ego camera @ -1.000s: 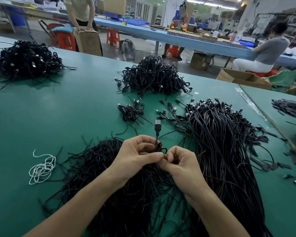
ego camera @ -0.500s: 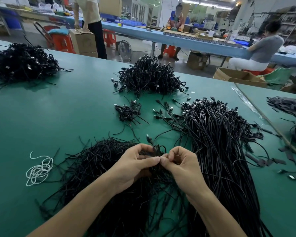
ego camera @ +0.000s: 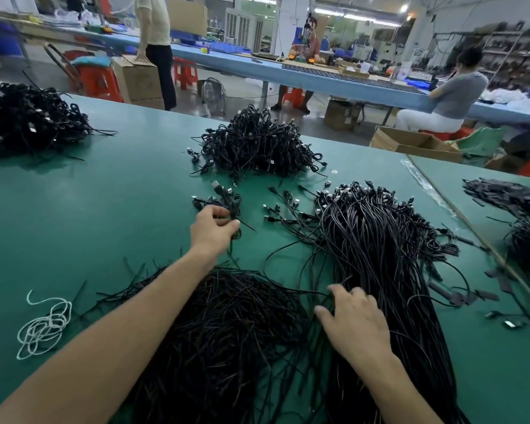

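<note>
Smooth green table (ego camera: 104,194): left hand (ego camera: 213,229) pinches a coiled cable (ego camera: 230,201), right hand (ego camera: 355,325) spread on straight cables (ego camera: 380,246).

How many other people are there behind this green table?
3. A standing person touches a cardboard box at left; a seated person faces us behind the blue table; a person in a grey top sits at right. Others may be hidden farther back.

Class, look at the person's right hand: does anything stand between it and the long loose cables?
Nothing visible does. The right hand, fingers spread, rests at the near edge of the long loose cables, with no other thing between them.
</note>
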Action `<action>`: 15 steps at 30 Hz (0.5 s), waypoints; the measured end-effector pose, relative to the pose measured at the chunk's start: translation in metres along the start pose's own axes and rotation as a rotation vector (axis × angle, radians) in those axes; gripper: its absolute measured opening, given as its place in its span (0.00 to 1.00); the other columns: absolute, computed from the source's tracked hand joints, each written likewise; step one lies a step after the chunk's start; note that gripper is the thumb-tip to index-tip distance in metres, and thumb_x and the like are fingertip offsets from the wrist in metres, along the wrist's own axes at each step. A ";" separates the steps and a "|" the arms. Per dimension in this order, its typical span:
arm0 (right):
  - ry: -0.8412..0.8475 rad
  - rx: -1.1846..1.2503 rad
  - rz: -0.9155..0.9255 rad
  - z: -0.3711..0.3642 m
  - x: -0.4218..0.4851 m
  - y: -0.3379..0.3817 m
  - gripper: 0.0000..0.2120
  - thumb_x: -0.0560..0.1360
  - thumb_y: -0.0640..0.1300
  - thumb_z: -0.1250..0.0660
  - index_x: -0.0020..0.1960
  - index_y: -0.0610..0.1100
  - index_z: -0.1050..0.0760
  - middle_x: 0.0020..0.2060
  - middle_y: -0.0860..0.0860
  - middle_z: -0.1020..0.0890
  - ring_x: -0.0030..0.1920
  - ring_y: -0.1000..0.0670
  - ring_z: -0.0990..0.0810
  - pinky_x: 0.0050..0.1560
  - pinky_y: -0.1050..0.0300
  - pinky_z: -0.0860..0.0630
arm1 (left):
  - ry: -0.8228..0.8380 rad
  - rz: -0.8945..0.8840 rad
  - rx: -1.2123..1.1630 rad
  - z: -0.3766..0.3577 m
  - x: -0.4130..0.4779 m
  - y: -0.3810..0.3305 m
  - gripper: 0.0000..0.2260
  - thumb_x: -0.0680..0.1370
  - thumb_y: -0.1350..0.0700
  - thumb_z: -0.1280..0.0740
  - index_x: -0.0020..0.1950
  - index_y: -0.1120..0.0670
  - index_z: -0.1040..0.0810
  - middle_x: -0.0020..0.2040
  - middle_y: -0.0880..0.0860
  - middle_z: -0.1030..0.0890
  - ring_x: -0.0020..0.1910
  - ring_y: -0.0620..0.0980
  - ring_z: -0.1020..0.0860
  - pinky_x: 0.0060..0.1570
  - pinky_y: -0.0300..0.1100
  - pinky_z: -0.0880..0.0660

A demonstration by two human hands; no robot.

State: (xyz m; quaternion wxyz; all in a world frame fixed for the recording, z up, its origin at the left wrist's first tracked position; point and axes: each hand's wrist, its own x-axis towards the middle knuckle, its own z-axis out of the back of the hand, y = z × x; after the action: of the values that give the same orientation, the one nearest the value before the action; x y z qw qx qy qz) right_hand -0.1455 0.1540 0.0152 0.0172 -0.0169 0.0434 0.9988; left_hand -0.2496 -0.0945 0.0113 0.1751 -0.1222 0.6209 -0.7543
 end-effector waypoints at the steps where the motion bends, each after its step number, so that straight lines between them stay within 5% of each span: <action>1: -0.008 -0.018 0.012 -0.002 -0.002 0.000 0.20 0.81 0.58 0.42 0.71 0.52 0.32 0.62 0.50 0.25 0.61 0.48 0.27 0.58 0.55 0.27 | -0.024 0.003 0.031 0.001 0.015 0.001 0.12 0.76 0.61 0.27 0.55 0.51 0.25 0.52 0.51 0.19 0.49 0.47 0.19 0.56 0.46 0.20; 5: -0.073 -0.045 0.041 -0.003 -0.004 0.002 0.12 0.82 0.49 0.43 0.64 0.50 0.28 0.54 0.53 0.22 0.54 0.51 0.23 0.53 0.58 0.25 | 0.118 -0.003 0.208 0.008 0.054 0.000 0.26 0.77 0.62 0.29 0.74 0.52 0.31 0.69 0.56 0.25 0.63 0.57 0.24 0.63 0.50 0.26; 8: -0.038 -0.014 -0.007 0.000 -0.003 -0.001 0.03 0.82 0.45 0.42 0.53 0.46 0.31 0.47 0.51 0.22 0.46 0.50 0.21 0.47 0.56 0.22 | 0.258 -0.088 0.304 0.012 0.055 0.001 0.27 0.77 0.65 0.31 0.75 0.49 0.31 0.75 0.54 0.32 0.74 0.57 0.33 0.69 0.49 0.35; 12: -0.011 0.137 -0.044 0.010 0.001 -0.001 0.10 0.83 0.46 0.43 0.45 0.46 0.29 0.41 0.51 0.22 0.41 0.51 0.23 0.44 0.54 0.23 | 0.163 -0.318 0.396 0.012 0.020 0.003 0.19 0.76 0.71 0.35 0.61 0.51 0.21 0.68 0.54 0.25 0.69 0.54 0.28 0.68 0.43 0.31; 15: -0.054 0.383 0.086 0.022 0.001 0.008 0.11 0.83 0.47 0.42 0.44 0.49 0.25 0.39 0.56 0.21 0.40 0.54 0.23 0.48 0.53 0.24 | 0.407 -0.408 0.366 0.006 -0.020 0.001 0.21 0.75 0.72 0.34 0.56 0.46 0.22 0.58 0.45 0.21 0.61 0.47 0.23 0.52 0.35 0.22</action>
State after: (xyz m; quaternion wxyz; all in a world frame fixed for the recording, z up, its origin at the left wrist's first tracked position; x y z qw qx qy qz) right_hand -0.1471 0.1482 0.0378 -0.0214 0.0152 0.2326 0.9722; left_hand -0.2284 -0.0919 0.0127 -0.0879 -0.0575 0.4601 -0.8816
